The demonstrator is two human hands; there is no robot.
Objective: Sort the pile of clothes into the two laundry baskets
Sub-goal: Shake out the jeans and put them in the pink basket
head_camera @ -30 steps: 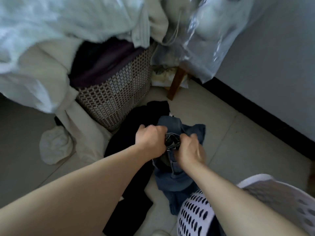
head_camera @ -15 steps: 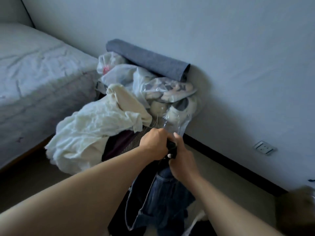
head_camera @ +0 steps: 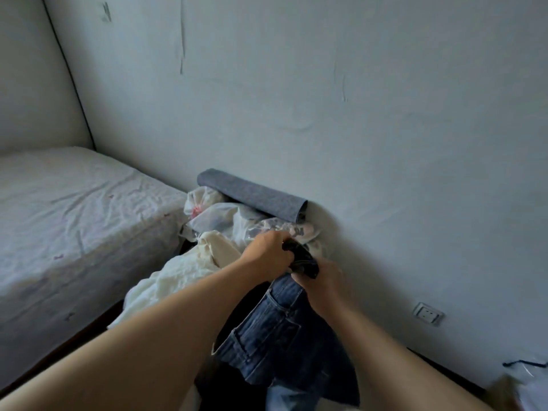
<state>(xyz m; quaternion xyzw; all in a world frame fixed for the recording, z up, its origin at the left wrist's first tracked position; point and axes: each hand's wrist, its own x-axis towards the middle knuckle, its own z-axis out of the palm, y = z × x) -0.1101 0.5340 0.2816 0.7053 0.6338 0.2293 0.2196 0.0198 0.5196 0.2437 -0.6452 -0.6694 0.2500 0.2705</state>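
Both my hands hold up a pair of dark blue jeans (head_camera: 278, 336) by the waistband, the legs hanging down in front of me. My left hand (head_camera: 267, 252) grips the bunched top on one side. My right hand (head_camera: 321, 280) grips it just beside, the two hands nearly touching. Behind the jeans lies a heap of cream and white clothes (head_camera: 184, 277) that hides the dark basket under it. A dark garment (head_camera: 219, 378) hangs behind the jeans near the bottom edge. No basket shows in this view.
A bed with a white sheet (head_camera: 74, 218) fills the left. A rolled grey mat (head_camera: 252, 195) rests on clear plastic bags (head_camera: 213, 215) against the pale wall. A wall socket (head_camera: 427, 313) sits low on the right, above the dark skirting. Another plastic bag (head_camera: 530, 372) is at the far right.
I have lifted the jeans off the floor with both hands and raised my gaze; the baskets and floor dropped out of view, and the bed and wall came in.
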